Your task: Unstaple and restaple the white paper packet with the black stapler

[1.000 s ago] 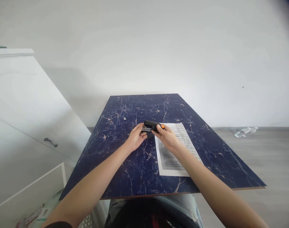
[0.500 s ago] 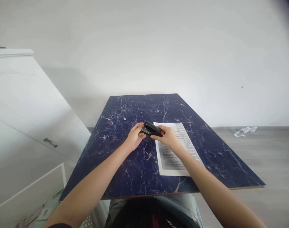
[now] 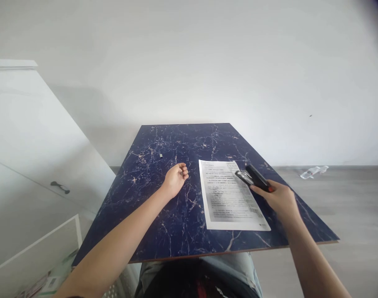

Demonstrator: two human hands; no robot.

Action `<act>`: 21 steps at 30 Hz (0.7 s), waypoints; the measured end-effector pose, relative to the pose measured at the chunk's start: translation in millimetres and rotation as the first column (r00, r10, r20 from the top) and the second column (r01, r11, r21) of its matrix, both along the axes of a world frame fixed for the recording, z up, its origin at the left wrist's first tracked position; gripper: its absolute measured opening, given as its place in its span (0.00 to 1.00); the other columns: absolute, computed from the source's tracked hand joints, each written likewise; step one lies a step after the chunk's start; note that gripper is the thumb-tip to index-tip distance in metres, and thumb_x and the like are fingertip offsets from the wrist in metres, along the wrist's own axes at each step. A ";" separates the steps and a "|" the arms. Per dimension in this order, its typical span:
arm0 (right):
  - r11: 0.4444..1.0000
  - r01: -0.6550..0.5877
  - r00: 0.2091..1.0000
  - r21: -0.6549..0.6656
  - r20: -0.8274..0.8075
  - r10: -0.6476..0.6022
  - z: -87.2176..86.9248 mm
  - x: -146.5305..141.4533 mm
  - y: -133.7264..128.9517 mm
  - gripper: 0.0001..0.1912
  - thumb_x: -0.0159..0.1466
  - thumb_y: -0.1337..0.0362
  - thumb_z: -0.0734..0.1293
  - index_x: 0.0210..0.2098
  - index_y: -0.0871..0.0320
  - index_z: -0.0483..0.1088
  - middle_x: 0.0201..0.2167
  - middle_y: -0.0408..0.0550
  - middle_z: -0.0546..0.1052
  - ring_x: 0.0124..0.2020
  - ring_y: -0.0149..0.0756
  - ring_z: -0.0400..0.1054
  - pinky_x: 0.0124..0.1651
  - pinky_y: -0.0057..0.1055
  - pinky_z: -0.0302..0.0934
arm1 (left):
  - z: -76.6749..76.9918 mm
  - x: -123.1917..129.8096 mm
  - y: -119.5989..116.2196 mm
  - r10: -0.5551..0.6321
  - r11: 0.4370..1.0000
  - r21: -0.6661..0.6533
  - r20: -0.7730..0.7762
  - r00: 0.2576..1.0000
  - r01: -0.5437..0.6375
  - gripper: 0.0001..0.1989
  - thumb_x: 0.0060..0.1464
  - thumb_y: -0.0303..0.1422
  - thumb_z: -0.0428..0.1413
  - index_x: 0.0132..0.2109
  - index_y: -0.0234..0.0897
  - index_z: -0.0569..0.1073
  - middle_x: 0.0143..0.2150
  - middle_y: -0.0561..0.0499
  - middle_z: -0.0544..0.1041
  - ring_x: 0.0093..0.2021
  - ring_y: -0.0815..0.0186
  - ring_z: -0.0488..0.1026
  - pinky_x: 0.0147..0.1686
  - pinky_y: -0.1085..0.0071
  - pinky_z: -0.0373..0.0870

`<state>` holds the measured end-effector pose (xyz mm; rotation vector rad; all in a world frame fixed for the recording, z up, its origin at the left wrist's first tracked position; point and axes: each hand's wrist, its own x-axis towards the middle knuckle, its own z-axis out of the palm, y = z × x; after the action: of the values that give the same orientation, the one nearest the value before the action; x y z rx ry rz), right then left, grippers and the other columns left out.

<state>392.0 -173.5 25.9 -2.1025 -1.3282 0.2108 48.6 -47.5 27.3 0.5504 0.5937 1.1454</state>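
Observation:
My right hand (image 3: 282, 198) grips a black stapler (image 3: 257, 178) by its rear end, near an orange-red part. The stapler points up and left, over the right side of a printed sheet of paper (image 3: 229, 198), and its two arms are spread apart at the front. Left of the sheet, my left hand (image 3: 175, 180) hovers over the table with its fingers curled in and nothing visible in them. A small pale block (image 3: 161, 156), too small to name, lies beyond my left hand.
The dark blue marbled table (image 3: 164, 231) has its far edge by a white wall (image 3: 189, 62). At the left stands a white cabinet (image 3: 27, 124) with a dark handle (image 3: 60, 187). A clear plastic item (image 3: 313, 172) lies on the grey floor at the right.
My left hand has let go of the stapler and its fingers have curled in. My right hand has carried the stapler rightward, from the sheet's left edge to its right side.

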 end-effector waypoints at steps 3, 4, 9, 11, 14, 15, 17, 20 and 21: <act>0.995 0.098 0.995 -0.027 0.024 -0.097 -7.7 24.5 -19.8 0.23 0.53 0.40 0.71 0.29 0.54 0.76 0.18 0.48 0.72 0.22 0.45 0.69 0.25 0.36 0.56 | -2.3 1.9 0.3 -0.002 1.000 0.023 -0.013 1.000 0.002 0.12 0.42 0.15 0.52 0.36 0.30 0.72 0.29 0.51 0.69 0.27 0.73 0.67 0.27 0.75 0.62; 0.993 0.109 0.994 -0.044 0.026 -0.107 -8.1 28.0 -24.3 0.22 0.53 0.41 0.71 0.29 0.54 0.76 0.19 0.49 0.73 0.23 0.47 0.70 0.26 0.38 0.57 | -3.2 2.4 -0.1 -0.006 0.999 0.042 -0.024 1.000 0.007 0.12 0.45 0.15 0.53 0.37 0.30 0.73 0.30 0.51 0.71 0.29 0.72 0.69 0.29 0.75 0.64; 0.991 0.120 0.993 -0.056 0.002 -0.120 -13.8 30.2 -27.9 0.25 0.49 0.40 0.74 0.35 0.54 0.79 0.26 0.53 0.79 0.29 0.53 0.73 0.31 0.42 0.61 | -7.6 3.0 -3.8 -0.012 0.987 0.161 -0.056 0.998 0.021 0.11 0.54 0.18 0.58 0.44 0.29 0.74 0.39 0.44 0.78 0.41 0.63 0.79 0.49 0.63 0.74; 0.996 0.090 0.996 -0.007 0.007 -0.090 -21.1 31.6 -24.0 0.27 0.48 0.40 0.74 0.37 0.54 0.80 0.33 0.53 0.81 0.34 0.55 0.74 0.34 0.43 0.63 | -8.3 2.8 -5.0 -0.030 0.984 0.176 -0.058 0.998 0.039 0.11 0.54 0.17 0.59 0.45 0.30 0.74 0.42 0.42 0.79 0.47 0.58 0.80 0.55 0.58 0.73; 1.000 0.026 0.999 0.009 0.031 -0.026 -27.0 37.9 -19.0 0.28 0.48 0.40 0.73 0.38 0.55 0.79 0.39 0.53 0.81 0.37 0.55 0.74 0.38 0.45 0.64 | -7.1 2.1 -6.9 -0.076 0.981 0.172 -0.053 0.996 0.084 0.12 0.55 0.18 0.60 0.46 0.31 0.73 0.46 0.39 0.80 0.50 0.56 0.80 0.58 0.55 0.72; 1.000 0.010 0.999 -0.020 0.038 -0.009 -25.0 39.7 -18.4 0.28 0.47 0.40 0.74 0.37 0.55 0.79 0.38 0.53 0.81 0.36 0.55 0.74 0.37 0.46 0.64 | -6.2 1.9 -7.7 -0.088 0.981 0.170 -0.052 0.995 0.096 0.12 0.56 0.19 0.61 0.47 0.31 0.73 0.46 0.38 0.81 0.50 0.56 0.80 0.58 0.55 0.72; 0.999 0.015 0.996 -0.037 0.092 -0.011 -13.2 37.4 -18.6 0.32 0.45 0.39 0.75 0.39 0.57 0.79 0.38 0.58 0.80 0.36 0.58 0.73 0.36 0.49 0.64 | -3.8 1.5 -9.7 -0.108 0.979 0.169 -0.062 0.992 0.117 0.13 0.56 0.20 0.62 0.48 0.32 0.72 0.46 0.39 0.81 0.50 0.56 0.80 0.57 0.55 0.72; 0.976 0.061 0.964 0.209 0.241 -0.112 16.6 6.9 -17.7 0.36 0.50 0.41 0.75 0.50 0.56 0.76 0.49 0.66 0.76 0.47 0.66 0.70 0.42 0.56 0.64 | 0.1 1.7 -14.0 -0.145 0.971 0.176 -0.103 0.984 0.161 0.16 0.54 0.22 0.65 0.49 0.34 0.71 0.47 0.38 0.81 0.50 0.55 0.80 0.55 0.55 0.73; 0.952 0.000 0.968 0.305 0.237 -0.076 26.4 -11.8 -15.2 0.31 0.55 0.43 0.74 0.53 0.52 0.75 0.51 0.62 0.76 0.49 0.64 0.70 0.47 0.58 0.65 | 1.4 2.1 -15.8 -0.166 0.965 0.183 -0.122 0.978 0.187 0.18 0.53 0.23 0.66 0.49 0.34 0.71 0.48 0.38 0.80 0.49 0.55 0.80 0.55 0.54 0.74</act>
<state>380.2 -188.7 52.3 -1.9332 -1.3605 -0.2665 50.7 -63.3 28.7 0.8199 0.5151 1.0142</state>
